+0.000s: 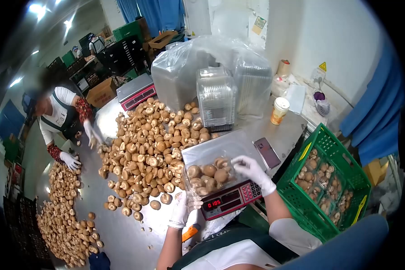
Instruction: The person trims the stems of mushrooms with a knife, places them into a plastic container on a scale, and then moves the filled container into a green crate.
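Note:
A clear plastic tray (231,180) of brown mushrooms (209,170) rests on the metal plate of a red digital scale (220,210), whose display reads 0105. My left hand (180,211), in a white glove, is at the tray's near left corner, its fingers curled against the edge. My right hand (255,173), gloved too, has its fingers bent onto the tray's right rim, above the keypad. Left of the scale spreads a large heap of loose mushrooms (148,148). An orange-handled tool (190,232) lies near my left wrist.
Stacked clear trays (216,96) stand behind the scale. A phone (267,153) and paper cup (280,110) sit to the right. A green crate (321,130) holds packed mushroom trays. Across the table, a gloved co-worker (60,112) handles mushrooms beside another scale (136,90).

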